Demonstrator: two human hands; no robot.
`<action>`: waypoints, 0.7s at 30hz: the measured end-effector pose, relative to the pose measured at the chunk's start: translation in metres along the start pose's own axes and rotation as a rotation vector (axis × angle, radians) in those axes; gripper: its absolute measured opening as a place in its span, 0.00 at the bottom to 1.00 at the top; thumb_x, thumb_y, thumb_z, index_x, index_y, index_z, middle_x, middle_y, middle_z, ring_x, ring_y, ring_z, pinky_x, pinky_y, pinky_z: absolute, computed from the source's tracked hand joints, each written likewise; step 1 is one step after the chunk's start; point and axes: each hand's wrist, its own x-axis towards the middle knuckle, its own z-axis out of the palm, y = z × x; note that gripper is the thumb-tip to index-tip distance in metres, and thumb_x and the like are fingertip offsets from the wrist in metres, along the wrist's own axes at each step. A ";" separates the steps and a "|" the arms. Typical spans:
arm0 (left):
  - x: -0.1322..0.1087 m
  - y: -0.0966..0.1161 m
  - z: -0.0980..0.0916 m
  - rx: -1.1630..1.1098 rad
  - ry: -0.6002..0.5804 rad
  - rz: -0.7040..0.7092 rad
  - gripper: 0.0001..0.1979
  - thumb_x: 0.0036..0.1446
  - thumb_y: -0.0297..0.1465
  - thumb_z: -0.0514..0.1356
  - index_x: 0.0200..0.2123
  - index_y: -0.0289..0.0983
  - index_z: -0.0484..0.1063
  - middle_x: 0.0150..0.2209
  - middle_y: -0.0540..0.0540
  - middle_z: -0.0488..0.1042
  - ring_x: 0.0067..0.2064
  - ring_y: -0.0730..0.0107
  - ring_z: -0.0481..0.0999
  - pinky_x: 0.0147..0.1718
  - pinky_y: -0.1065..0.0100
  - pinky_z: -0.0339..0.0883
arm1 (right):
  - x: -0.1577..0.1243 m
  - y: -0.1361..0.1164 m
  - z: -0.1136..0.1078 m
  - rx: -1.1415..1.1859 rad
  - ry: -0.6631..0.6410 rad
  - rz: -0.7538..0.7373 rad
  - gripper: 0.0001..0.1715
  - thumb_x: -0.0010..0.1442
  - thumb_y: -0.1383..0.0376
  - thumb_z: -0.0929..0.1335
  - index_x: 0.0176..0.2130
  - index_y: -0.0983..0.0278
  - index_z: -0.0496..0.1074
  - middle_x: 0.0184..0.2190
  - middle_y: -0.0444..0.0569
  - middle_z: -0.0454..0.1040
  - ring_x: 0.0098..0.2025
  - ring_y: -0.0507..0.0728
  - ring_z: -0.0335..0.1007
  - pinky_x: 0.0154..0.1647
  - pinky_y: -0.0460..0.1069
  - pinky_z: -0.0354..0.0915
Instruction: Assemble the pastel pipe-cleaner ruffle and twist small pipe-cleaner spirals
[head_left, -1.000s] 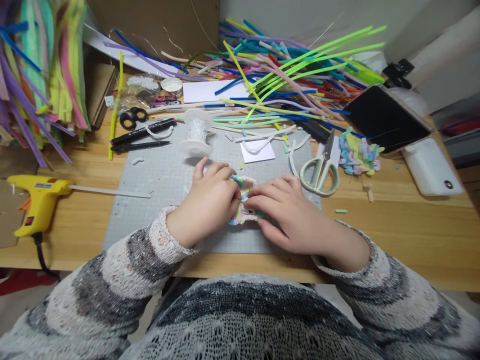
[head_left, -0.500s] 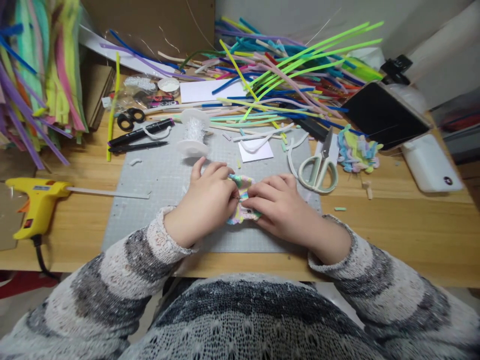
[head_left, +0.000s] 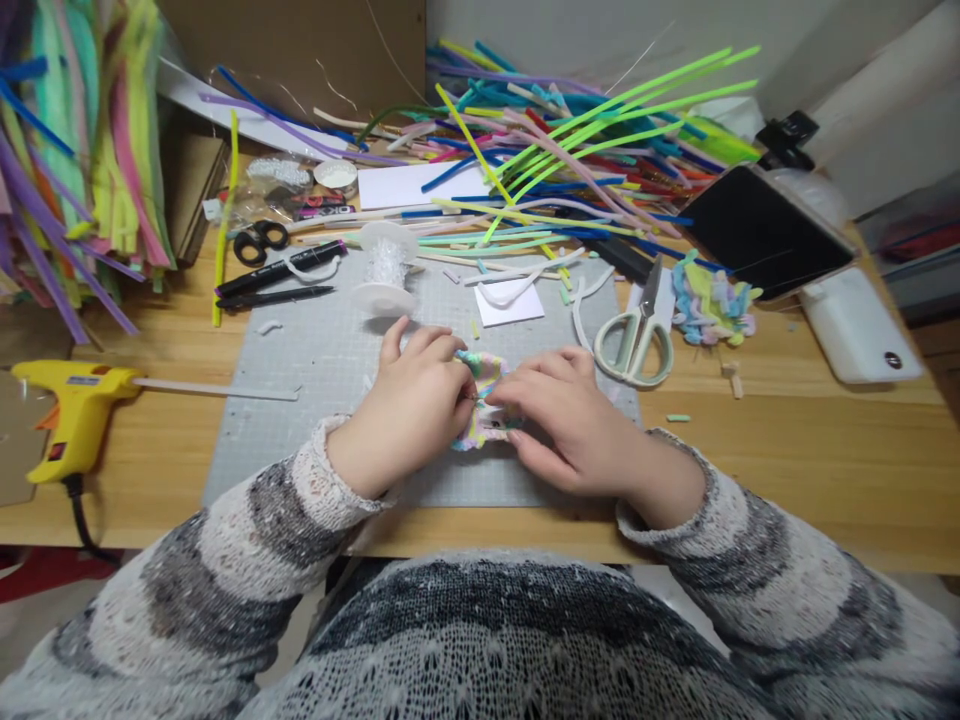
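Observation:
On the grey cutting mat (head_left: 289, 440), a fuzzy pastel pipe-cleaner piece (head_left: 481, 430) in pink, yellow and turquoise lies between my hands. My left hand (head_left: 424, 400) is closed on its left side, thumb and index finger pinched at its middle; the other fingers fan out above. My right hand (head_left: 566, 425) reaches to the right side with thumb and index finger apart. Its fingertips touch or hover just over the piece; I cannot tell which. The fingers hide much of the piece. Beyond my left hand stands a spool of clear thread (head_left: 388, 265).
White-handled scissors (head_left: 636, 345) and a pastel pipe-cleaner bundle (head_left: 711, 300) sit to the right, near a dark-screened phone (head_left: 769, 230). A yellow glue gun (head_left: 82, 405) lies left. Black markers (head_left: 281, 275) and a heap of coloured pipe cleaners (head_left: 555, 140) lie at the back.
My right hand has loosened: its thumb has moved down, away from the index finger, showing more of the piece's right side. My left hand keeps its pinch.

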 end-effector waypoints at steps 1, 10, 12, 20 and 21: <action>0.000 0.000 0.000 0.000 -0.001 0.000 0.06 0.56 0.28 0.58 0.29 0.39 0.76 0.46 0.43 0.76 0.57 0.52 0.66 0.62 0.41 0.42 | 0.000 -0.001 0.000 -0.024 0.012 0.005 0.13 0.61 0.65 0.62 0.46 0.62 0.68 0.43 0.49 0.76 0.47 0.60 0.63 0.50 0.58 0.47; 0.000 0.000 -0.001 0.002 -0.007 -0.002 0.07 0.56 0.28 0.57 0.29 0.38 0.76 0.46 0.43 0.76 0.57 0.53 0.66 0.62 0.40 0.42 | -0.003 0.004 -0.002 -0.149 -0.010 -0.046 0.21 0.61 0.51 0.65 0.48 0.62 0.68 0.52 0.53 0.72 0.52 0.63 0.60 0.55 0.61 0.45; 0.000 0.000 0.000 0.001 -0.006 -0.001 0.07 0.56 0.28 0.58 0.28 0.39 0.75 0.45 0.44 0.76 0.57 0.53 0.66 0.62 0.41 0.42 | -0.004 0.007 -0.002 -0.141 0.031 -0.038 0.23 0.61 0.49 0.65 0.48 0.61 0.69 0.52 0.53 0.72 0.52 0.63 0.60 0.55 0.61 0.45; 0.000 0.001 -0.001 0.017 -0.002 -0.009 0.07 0.57 0.29 0.58 0.29 0.39 0.76 0.45 0.44 0.76 0.57 0.52 0.67 0.62 0.40 0.42 | -0.005 0.007 0.004 -0.055 0.213 -0.007 0.19 0.64 0.52 0.64 0.49 0.60 0.69 0.50 0.51 0.73 0.51 0.60 0.63 0.53 0.58 0.48; -0.001 0.002 -0.002 0.018 -0.004 -0.012 0.07 0.57 0.29 0.58 0.29 0.39 0.76 0.46 0.44 0.76 0.58 0.51 0.66 0.62 0.39 0.42 | -0.004 0.007 0.004 -0.048 0.226 -0.005 0.18 0.64 0.53 0.64 0.48 0.60 0.69 0.49 0.51 0.73 0.51 0.60 0.63 0.53 0.58 0.48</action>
